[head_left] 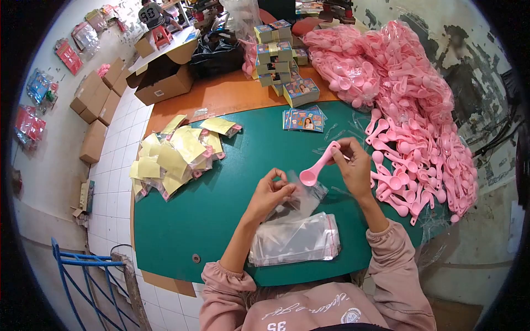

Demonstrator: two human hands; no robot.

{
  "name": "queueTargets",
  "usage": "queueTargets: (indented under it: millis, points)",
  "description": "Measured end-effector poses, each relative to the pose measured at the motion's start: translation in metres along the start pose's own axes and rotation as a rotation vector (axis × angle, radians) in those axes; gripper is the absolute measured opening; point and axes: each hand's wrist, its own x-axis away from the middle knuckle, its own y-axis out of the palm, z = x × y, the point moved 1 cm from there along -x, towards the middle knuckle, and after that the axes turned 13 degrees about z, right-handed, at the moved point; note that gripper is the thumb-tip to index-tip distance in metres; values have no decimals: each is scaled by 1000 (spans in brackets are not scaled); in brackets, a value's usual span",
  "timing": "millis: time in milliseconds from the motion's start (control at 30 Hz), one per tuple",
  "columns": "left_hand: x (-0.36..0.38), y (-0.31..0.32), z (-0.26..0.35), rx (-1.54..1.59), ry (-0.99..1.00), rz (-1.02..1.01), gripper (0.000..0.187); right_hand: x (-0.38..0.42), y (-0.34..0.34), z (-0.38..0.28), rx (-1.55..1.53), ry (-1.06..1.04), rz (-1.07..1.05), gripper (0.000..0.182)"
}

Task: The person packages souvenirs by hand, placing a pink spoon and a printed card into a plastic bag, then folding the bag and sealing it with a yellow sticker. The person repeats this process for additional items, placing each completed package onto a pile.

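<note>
Far to our left, cardboard boxes (96, 99) line the tiled floor, and an open carton (163, 77) sits at the far corner of the bench (193, 220). On the green bench top, left of our hands, lies a heap of finished packets with yellow cards (174, 157), pink spoon ends poking out of some. Moving in, our left hand (270, 193) is closed in a pinch, thumb and fingertips gripping the mouth of a clear plastic sleeve (306, 193) that trails to the right just above the bench. Just in front of us, near the bench edge, rests a stack of empty clear sleeves (295, 240) with a red strip along one end. Farther back, near the middle, a small fan of printed cards (305, 119) lies flat, with bundled stacks of cards (276, 52) piled behind it on the orange surface. Our right hand (353, 165) is closed around the handle of a pink spoon (320, 164), fingers curled and thumb on top; the spoon slants down to the left, its bowl hanging just over the sleeve's opening, close to it, though we cannot tell whether they touch. To the right, a great mound of loose pink spoons (414, 105) runs along the bench edge against the wall.
</note>
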Motion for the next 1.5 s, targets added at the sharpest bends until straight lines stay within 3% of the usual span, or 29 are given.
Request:
queueTargets:
  millis: [133, 200, 333, 633, 700, 833, 900, 967, 1067, 1133, 1167, 1233, 1367, 1433, 1500]
  points:
    - [0, -2, 4, -94, 13, 50, 20, 4, 8, -5, -103, -9, 75, 13]
    - [1, 1, 8, -100, 6, 86, 23, 6, 9, -6, -53, -116, 121, 15]
    - [3, 6, 12, -76, 28, 105, 32, 10, 10, -5, -1, -115, 74, 15]
    - [5, 7, 6, -108, 11, -103, 39, 10, 10, 4, 88, 70, -231, 21]
    - [7, 11, 14, -80, 12, -121, 38, 12, 9, 3, 69, 111, -380, 20]
    - [9, 6, 18, -116, 33, -92, 37, 10, 11, 3, -11, 94, -326, 19]
    - [6, -3, 14, -219, -64, -107, 39, 5, 7, 5, 61, 75, -168, 18]
    - [10, 1, 18, -288, -138, -185, 40, 6, 5, 6, 76, 35, -163, 16]
    - [8, 0, 16, -307, -10, -164, 38, 11, 9, 6, 5, 18, -227, 18]
    - [7, -2, 15, -309, 1, -148, 37, 11, 13, 8, -171, -48, -274, 34]
    - [7, -3, 16, -311, 14, -131, 36, 10, 14, 9, -170, -56, -279, 34]
    - [9, -2, 23, -271, 18, -150, 36, 9, 14, 11, -179, 15, -362, 52]
    - [10, -7, 26, -150, -75, -99, 35, 7, 23, 6, -123, -37, -493, 60]
    - [8, -8, 22, -53, -67, -64, 35, 5, 32, 2, 37, -247, -692, 63]
    - [7, -9, 23, 42, -56, -36, 34, 2, 40, 11, -6, -196, -806, 61]
